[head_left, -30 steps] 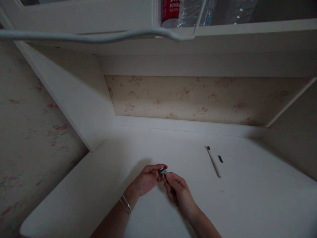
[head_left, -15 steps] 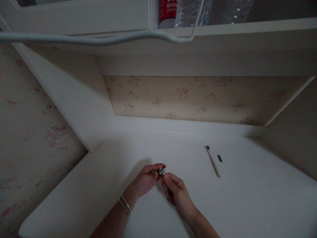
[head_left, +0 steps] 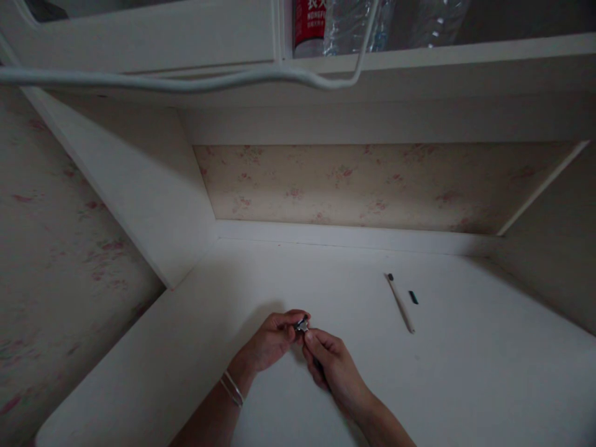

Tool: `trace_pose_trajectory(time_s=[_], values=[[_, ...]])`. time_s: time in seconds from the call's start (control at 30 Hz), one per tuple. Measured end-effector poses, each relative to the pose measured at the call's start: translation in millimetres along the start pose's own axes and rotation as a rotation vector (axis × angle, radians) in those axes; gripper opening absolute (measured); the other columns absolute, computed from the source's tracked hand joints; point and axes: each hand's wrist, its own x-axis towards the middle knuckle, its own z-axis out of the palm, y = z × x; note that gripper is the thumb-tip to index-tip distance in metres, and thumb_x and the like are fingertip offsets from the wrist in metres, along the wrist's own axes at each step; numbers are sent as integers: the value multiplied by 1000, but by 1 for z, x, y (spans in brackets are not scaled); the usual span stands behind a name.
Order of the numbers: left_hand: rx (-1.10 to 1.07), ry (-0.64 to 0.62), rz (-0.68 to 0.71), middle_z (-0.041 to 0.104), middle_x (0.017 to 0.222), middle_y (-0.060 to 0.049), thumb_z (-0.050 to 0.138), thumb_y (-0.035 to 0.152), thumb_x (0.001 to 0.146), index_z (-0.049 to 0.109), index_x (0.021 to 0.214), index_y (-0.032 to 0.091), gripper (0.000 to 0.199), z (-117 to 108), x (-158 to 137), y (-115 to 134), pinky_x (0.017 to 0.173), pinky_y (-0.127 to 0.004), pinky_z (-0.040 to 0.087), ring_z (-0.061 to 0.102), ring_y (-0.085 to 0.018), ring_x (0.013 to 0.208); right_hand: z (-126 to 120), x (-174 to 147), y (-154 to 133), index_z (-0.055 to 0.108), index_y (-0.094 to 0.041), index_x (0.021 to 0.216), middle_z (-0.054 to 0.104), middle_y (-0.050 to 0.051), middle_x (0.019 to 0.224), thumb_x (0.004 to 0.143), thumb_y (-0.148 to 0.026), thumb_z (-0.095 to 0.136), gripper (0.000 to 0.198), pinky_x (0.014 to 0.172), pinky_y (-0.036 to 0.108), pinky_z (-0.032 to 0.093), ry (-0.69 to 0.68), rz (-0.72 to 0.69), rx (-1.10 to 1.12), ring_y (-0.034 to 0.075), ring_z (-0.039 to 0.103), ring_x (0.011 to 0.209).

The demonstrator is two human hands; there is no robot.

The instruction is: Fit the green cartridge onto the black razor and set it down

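Observation:
My left hand (head_left: 270, 340) pinches a small silver-and-black metal piece (head_left: 302, 325) between thumb and fingers, just above the white desk. My right hand (head_left: 333, 363) is closed at the lower right side of this same piece, thumb and forefinger pressed against it. A dark bit (head_left: 318, 365) shows under the curled right fingers; whether it joins the metal piece is hidden. Exactly what kind of object it is, I cannot make out. To the right of the hands lies a pale toothbrush (head_left: 401, 305) with dark bristles, beside a small dark green strip (head_left: 413, 297).
The white desktop (head_left: 465, 372) is bounded by a left side panel (head_left: 135, 167) and a flowered back wall (head_left: 298, 186). Overhead, a shelf (head_left: 442, 59) holds a red-labelled bottle (head_left: 310, 28) and clear plastic bottles. A white bent tube (head_left: 186, 81) crosses in front.
Both hands keep their grip, and the metal piece has turned slightly between the fingers. The view has shifted a little; the toothbrush and strip lie as before.

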Motion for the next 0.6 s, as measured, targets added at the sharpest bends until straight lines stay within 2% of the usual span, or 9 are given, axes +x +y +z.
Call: trace_pose_trajectory(time_s=[0.23,0.43,0.6], values=[[-70,7,-48,69,100,-8,81,24,63,73,92,19,30,-6,0,-2,79,-26,43,59,-16,88,-3,2,3,51,-16,67,36,-8,45,89,-53,49,43,33,20,15,-31,-59,-21,5,22,34],[-128,38,-40,70,103,-6,81,23,64,73,92,19,29,-5,1,-5,79,-21,44,61,-13,89,-2,3,0,52,-16,70,39,-8,44,89,-52,48,41,35,20,15,-27,-79,-29,5,23,34],[-145,30,-31,69,105,-7,80,21,66,73,93,18,29,-2,1,-4,80,-23,45,61,-14,91,0,2,0,51,-16,70,37,-8,44,90,-51,48,40,34,21,15,9,-83,-45,5,23,34]])
